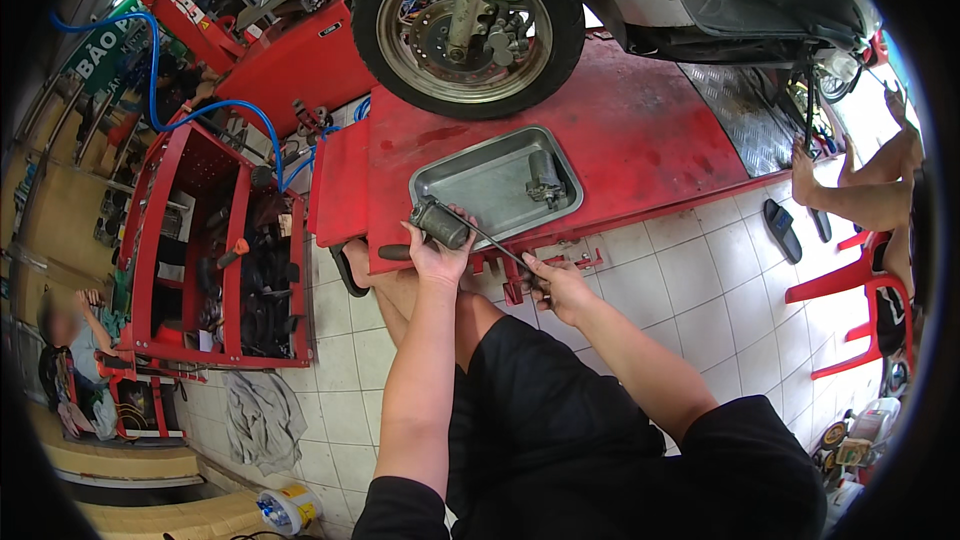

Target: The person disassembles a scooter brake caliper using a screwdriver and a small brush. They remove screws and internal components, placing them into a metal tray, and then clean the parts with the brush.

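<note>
My left hand (pixel 437 253) is wrapped round a grey cylindrical metal part (pixel 437 222), held over the near edge of a shallow metal tray (pixel 442 169). My right hand (pixel 548 278) grips a long, thin metal tool (pixel 495 241), like a screwdriver, whose shaft reaches toward that part; whether its tip touches is unclear. A second grey metal part (pixel 543 180) stands in the right side of the tray. The tray rests on the red lift platform (pixel 650 128). A dark handle (pixel 394 252) shows beside my left hand.
A scooter's front wheel (pixel 467 30) stands behind the tray. A red tool cart (pixel 172 248) with a blue hose above is at left; a cloth (pixel 265 420) lies on the tiles. People sit at far left (pixel 85 335) and right (pixel 840 195), near red chairs (pixel 835 285) and sandals (pixel 782 230).
</note>
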Demonstrator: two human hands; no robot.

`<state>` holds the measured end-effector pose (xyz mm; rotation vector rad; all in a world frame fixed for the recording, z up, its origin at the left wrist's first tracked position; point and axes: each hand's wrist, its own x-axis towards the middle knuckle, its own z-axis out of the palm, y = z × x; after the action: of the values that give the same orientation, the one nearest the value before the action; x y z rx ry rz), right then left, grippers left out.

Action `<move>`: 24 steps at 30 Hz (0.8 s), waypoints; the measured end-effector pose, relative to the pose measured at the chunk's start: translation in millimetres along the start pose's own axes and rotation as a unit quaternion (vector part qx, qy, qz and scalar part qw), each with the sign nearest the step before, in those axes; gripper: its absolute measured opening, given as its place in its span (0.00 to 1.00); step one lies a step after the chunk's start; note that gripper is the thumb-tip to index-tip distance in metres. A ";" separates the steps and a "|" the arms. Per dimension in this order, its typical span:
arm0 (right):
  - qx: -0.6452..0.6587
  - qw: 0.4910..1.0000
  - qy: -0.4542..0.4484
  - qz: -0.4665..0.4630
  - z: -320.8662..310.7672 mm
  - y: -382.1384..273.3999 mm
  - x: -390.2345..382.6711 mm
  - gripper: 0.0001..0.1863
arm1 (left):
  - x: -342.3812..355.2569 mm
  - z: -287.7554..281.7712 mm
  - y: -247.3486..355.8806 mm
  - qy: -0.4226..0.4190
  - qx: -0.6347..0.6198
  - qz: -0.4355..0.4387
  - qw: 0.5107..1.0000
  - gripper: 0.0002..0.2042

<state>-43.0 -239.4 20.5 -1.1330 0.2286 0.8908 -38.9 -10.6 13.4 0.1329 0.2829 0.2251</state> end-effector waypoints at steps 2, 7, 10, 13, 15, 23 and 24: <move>-0.019 0.999 0.009 -0.026 1.4 -0.9 -0.2 0.21 | 0.9 0.4 0.5 0.000 0.002 0.004 1.000 0.35; 0.007 1.000 0.004 -0.009 11.8 -11.7 -12.5 0.20 | 2.3 -2.8 3.5 -0.001 0.002 0.013 1.000 0.35; 0.047 0.999 -0.001 0.021 13.4 -12.8 -14.0 0.19 | 3.2 -6.2 6.5 -0.002 -0.004 0.005 1.000 0.35; 0.030 1.000 0.005 0.004 9.7 -9.8 -9.4 0.19 | 3.1 -2.1 2.5 0.009 0.001 0.007 1.000 0.34; 0.022 1.000 -0.005 -0.018 6.4 -5.8 -3.4 0.18 | 3.2 -3.0 2.3 0.009 0.007 0.016 1.000 0.35; 0.069 0.997 -0.047 0.002 7.2 -8.9 -5.5 0.19 | 6.3 -11.4 7.7 -0.012 -0.017 -0.001 1.000 0.37; 0.081 0.995 -0.045 0.024 7.1 -8.3 -5.0 0.19 | 5.9 -12.0 8.0 -0.010 -0.016 0.002 1.000 0.37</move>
<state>-42.1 -236.9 32.3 -0.9390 0.2500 0.9457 -38.5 -0.3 1.7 0.1047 0.2584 0.2313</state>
